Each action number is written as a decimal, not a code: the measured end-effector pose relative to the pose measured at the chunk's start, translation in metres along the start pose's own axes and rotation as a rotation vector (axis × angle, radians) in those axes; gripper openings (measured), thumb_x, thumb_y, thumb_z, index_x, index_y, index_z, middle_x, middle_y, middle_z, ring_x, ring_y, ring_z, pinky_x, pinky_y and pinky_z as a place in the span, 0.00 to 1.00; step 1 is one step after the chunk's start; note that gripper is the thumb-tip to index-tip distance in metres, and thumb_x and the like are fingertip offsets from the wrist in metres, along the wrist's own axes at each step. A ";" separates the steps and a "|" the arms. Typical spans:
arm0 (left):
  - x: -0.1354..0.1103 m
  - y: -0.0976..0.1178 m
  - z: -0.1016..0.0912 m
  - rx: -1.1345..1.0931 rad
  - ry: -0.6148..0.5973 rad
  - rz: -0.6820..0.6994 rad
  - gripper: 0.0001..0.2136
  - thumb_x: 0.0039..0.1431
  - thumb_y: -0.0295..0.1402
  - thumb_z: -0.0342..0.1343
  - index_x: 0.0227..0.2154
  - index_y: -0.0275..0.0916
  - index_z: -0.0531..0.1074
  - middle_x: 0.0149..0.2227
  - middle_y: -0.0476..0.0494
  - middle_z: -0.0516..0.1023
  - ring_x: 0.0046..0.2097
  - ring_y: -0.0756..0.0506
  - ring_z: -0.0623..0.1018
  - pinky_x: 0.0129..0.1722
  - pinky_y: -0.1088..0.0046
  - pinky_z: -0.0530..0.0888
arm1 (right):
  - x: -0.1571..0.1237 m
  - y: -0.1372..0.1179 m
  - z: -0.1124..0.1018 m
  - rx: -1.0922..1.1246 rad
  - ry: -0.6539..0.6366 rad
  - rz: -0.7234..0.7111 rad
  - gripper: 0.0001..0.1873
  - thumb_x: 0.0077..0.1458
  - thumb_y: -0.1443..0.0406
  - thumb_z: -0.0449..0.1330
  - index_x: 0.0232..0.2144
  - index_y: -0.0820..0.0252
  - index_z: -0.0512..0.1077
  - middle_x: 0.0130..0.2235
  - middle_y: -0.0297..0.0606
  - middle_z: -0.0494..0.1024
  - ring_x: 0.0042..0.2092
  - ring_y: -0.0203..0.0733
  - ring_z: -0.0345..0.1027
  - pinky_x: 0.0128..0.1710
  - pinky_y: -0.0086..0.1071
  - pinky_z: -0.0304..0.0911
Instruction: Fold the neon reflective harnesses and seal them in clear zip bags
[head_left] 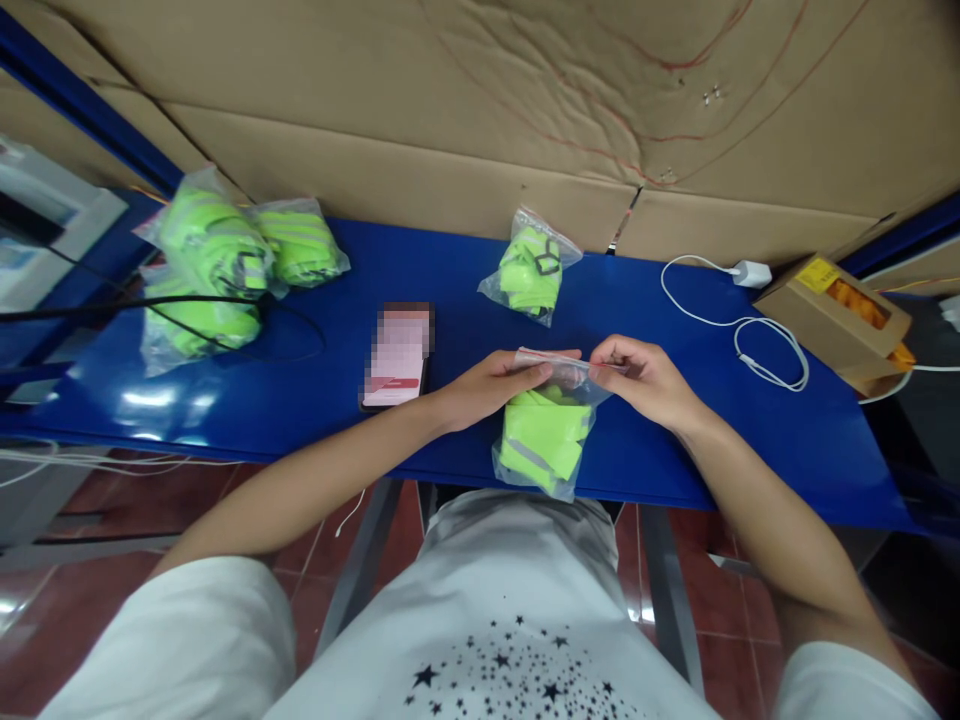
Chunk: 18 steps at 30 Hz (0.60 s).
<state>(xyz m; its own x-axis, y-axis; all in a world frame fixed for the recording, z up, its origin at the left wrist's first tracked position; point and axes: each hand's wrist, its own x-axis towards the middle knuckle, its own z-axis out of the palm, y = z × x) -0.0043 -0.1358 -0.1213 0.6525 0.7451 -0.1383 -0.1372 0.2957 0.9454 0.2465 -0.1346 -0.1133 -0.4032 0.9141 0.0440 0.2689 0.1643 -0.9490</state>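
Observation:
A clear plastic zip bag (545, 440) stuffed with neon-green fabric and grey reflective strips lies at the near edge of the blue table (315, 400). My left hand (491, 385) pinches the left end of the bag's top strip, fingers pressed together. At the right end of the same strip my right hand (645, 380) holds it in a pinch. Both hands sit at the bag's mouth, close together.
Another filled bag (531, 268) lies behind the hands. A pile of filled bags (225, 265) sits at the far left under a black cable. A phone (397, 357) lies left of my hands. A white charger cable (739, 320) and a cardboard box (832, 315) are at the right.

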 end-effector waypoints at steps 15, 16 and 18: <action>0.004 -0.002 0.000 0.116 0.262 0.096 0.19 0.54 0.45 0.69 0.41 0.35 0.82 0.39 0.41 0.85 0.42 0.45 0.81 0.46 0.71 0.74 | -0.001 -0.005 0.002 -0.027 -0.078 0.039 0.14 0.60 0.55 0.64 0.36 0.61 0.74 0.26 0.28 0.67 0.26 0.31 0.57 0.26 0.26 0.52; 0.005 -0.002 -0.001 0.132 0.272 0.119 0.18 0.54 0.45 0.69 0.38 0.34 0.82 0.37 0.42 0.84 0.40 0.46 0.81 0.45 0.71 0.74 | -0.001 -0.005 0.001 -0.040 -0.080 0.048 0.14 0.60 0.54 0.64 0.37 0.61 0.74 0.25 0.28 0.66 0.26 0.30 0.56 0.26 0.27 0.51; 0.005 -0.001 -0.002 0.134 0.252 0.147 0.17 0.54 0.44 0.69 0.36 0.34 0.82 0.35 0.42 0.84 0.37 0.46 0.80 0.43 0.71 0.74 | -0.002 -0.006 -0.001 -0.058 -0.090 0.062 0.16 0.60 0.53 0.65 0.39 0.61 0.76 0.23 0.26 0.63 0.25 0.30 0.53 0.24 0.27 0.48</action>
<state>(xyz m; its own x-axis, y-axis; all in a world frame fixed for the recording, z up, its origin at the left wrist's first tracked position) -0.0025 -0.1310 -0.1239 0.4258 0.9034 -0.0504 -0.1059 0.1051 0.9888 0.2465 -0.1370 -0.1077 -0.4606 0.8865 -0.0450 0.3450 0.1320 -0.9293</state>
